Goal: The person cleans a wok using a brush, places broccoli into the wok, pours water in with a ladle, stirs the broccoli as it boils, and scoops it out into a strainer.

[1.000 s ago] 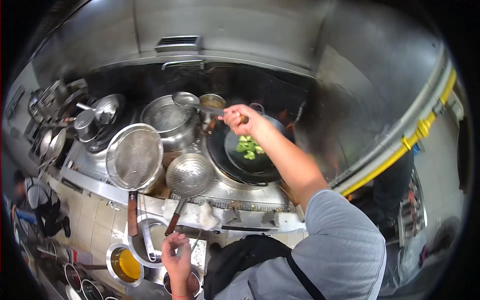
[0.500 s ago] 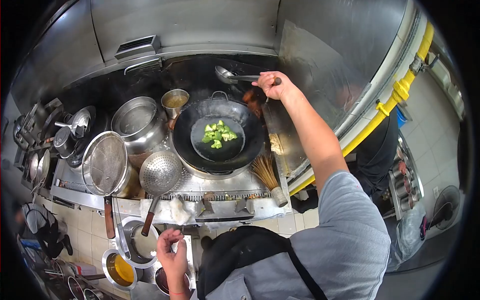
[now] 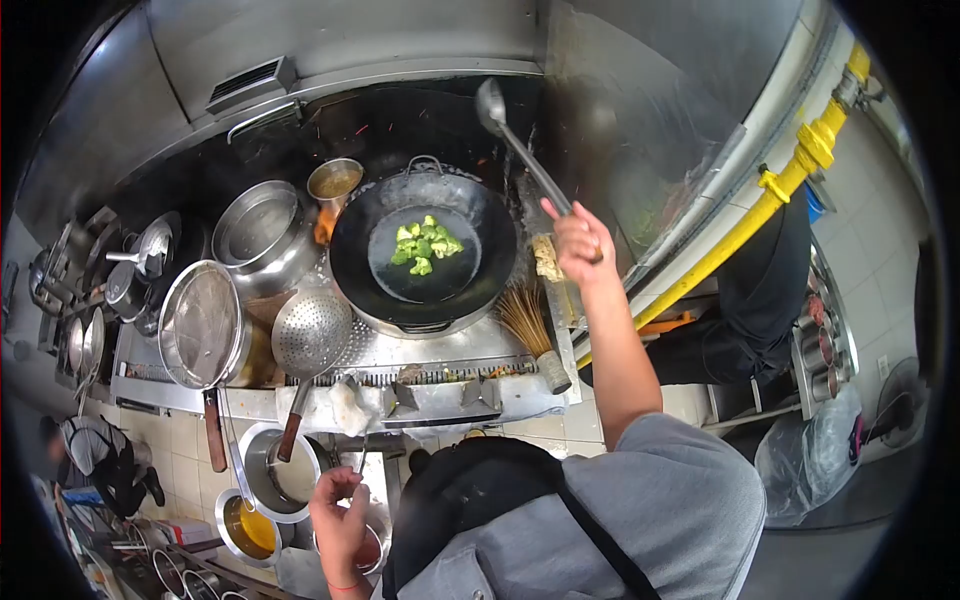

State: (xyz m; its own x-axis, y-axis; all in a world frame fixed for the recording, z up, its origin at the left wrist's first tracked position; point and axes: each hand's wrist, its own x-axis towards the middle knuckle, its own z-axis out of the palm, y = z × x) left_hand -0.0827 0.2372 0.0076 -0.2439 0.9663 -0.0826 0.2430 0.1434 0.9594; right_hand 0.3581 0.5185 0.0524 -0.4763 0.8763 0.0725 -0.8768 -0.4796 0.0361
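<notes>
My right hand is closed around the handle of a long metal ladle, whose bowl points up and away, beyond the wok's right rim. A black wok sits on the burner, and bright green broccoli florets lie in the liquid at its bottom. Low at the front, my left hand hovers near the containers below the stove edge. Its fingers are loosely curled, with the thumb apart, and nothing shows in them.
A perforated skimmer and a mesh strainer lie left of the wok. A bamboo brush rests at its right. Flame shows beside a small pot. A yellow pipe runs along the right; another person is lower left.
My right hand has moved down and right, swinging the ladle from nearly level to pointing up and away. Flame now shows left of the wok. My left hand has barely shifted.
</notes>
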